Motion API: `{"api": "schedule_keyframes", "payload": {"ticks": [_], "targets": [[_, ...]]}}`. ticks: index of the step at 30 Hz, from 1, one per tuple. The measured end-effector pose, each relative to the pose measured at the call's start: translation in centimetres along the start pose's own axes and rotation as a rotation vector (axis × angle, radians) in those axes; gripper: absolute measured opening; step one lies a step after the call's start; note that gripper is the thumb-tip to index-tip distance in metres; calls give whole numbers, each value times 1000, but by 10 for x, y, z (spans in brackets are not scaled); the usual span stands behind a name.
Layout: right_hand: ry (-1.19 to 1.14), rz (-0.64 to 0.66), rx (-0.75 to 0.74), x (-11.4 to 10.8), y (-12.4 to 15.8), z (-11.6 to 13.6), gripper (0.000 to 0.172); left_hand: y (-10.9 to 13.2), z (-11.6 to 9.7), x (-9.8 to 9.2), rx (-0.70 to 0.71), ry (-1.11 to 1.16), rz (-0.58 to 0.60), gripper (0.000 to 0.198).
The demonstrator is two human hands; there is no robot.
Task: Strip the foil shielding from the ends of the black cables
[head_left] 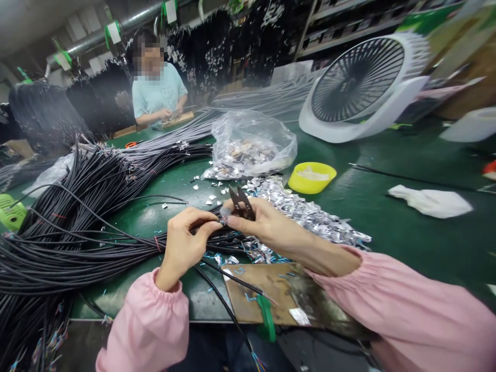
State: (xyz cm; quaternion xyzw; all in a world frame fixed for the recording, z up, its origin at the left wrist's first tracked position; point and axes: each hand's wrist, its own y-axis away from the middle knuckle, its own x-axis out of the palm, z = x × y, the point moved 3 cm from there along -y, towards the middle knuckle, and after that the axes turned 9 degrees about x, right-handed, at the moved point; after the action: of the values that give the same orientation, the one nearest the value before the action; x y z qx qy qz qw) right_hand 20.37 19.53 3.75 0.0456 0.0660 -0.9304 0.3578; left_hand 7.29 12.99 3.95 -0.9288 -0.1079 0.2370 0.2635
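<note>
My left hand (188, 240) pinches the end of a black cable, where a small tuft of thin coloured wires (223, 220) shows at the fingertips. My right hand (269, 227) meets it there, its thumb and finger close to the same wires. Dark metal snips (241, 202) sit in my right hand, blades pointing up and apart. Beneath both hands runs a bundle of black cables (127, 253), tied with a red band. Silver foil scraps (310, 209) lie heaped just beyond my right hand. My fingers partly hide the cable end.
A brown board (251, 299) with a green strap (266, 315) lies at the table's front edge. Beyond are a clear bag of scraps (253, 144), a yellow dish (312, 178), a white fan (356, 88) and a white cloth (430, 200). A person (158, 95) works across the table.
</note>
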Motion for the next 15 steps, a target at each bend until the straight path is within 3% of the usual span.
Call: {"api": "schedule_keyframes", "payload": {"ticks": [2, 5, 9, 12, 15], "targets": [[66, 2, -82, 1, 0, 0, 23, -1, 2, 3, -28, 6, 35, 13], [377, -143, -316, 3, 2, 2, 7, -1, 7, 7, -149, 72, 120, 29], [707, -350, -511, 4, 5, 3, 17, -1, 8, 8, -266, 192, 203, 44], [600, -506, -513, -4, 5, 5, 13, -1, 5, 6, -298, 231, 197, 49], [408, -473, -449, -8, 3, 6, 13, 0, 3, 3, -304, 254, 132, 50]]}}
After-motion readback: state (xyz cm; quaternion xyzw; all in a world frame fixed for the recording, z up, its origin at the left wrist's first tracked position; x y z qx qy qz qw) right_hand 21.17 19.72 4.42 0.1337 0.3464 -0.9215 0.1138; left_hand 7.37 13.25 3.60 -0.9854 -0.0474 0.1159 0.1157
